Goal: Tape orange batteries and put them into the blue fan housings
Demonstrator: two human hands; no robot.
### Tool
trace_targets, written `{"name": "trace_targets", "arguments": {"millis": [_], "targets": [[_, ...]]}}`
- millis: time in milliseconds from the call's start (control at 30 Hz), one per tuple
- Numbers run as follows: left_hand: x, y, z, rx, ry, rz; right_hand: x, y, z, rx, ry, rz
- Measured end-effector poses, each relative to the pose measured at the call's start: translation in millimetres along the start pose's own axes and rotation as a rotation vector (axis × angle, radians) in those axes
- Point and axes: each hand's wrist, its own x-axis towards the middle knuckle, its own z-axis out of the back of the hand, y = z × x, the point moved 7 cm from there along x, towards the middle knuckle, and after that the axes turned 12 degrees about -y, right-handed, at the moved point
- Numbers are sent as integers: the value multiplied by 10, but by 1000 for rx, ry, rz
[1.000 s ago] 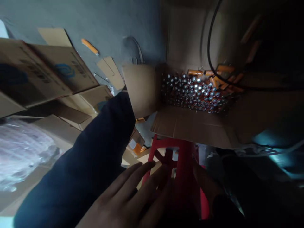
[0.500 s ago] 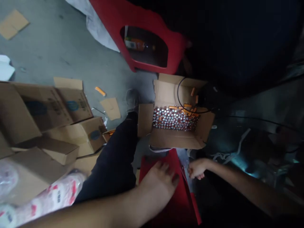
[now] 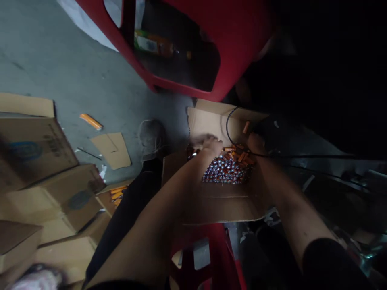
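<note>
An open cardboard box [image 3: 217,209] holds many upright cylindrical cells [image 3: 226,170] with shiny round ends. Several orange cylinders [image 3: 242,155] lie loose on top of them at the right. My left hand [image 3: 211,144] reaches into the box at its far left part, over the cells; its fingers are partly hidden and blurred. At the box's right side is my right hand [image 3: 256,144], dark and blurred, close to the orange cylinders. Whether either hand grips anything cannot be made out. A black cable [image 3: 228,125] loops over the box.
A red stool [image 3: 242,36] stands beyond the box, with a bottle [image 3: 154,43] seen through its opening. Another red stool [image 3: 220,249] is below the box. Cardboard boxes [image 3: 48,201] fill the left; an orange cylinder [image 3: 91,121] lies on the floor.
Both hands have moved forward from near the lower red stool to the box. The view has shifted closer to the box, and my left hand now covers part of the cells.
</note>
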Motion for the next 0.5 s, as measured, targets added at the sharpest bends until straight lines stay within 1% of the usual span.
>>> {"name": "trace_targets", "arguments": {"millis": [33,100,167,233,300,367,433,500], "targets": [[47,69,-37,16,-21,-7,41,-65,-53,31,-35,-42],[115,126,-109,34,-50,-35,79,-176,-132,83,-82,-105],[167,95,-186,40,-72,-61,108,-238,-147,140,-136,-152],[211,21,-270,42,-90,-71,170,-227,-111,197,-200,-183],[244,-52,-353,42,-103,-68,271,-139,-64,247,-265,-200],[265,-98,-422,40,-113,-54,384,6,-48,288,-310,-197],[282,-111,-463,37,-120,-39,476,157,-75,317,-330,-179],[300,-109,-472,27,-125,-32,528,257,-133,333,-322,-161]]}}
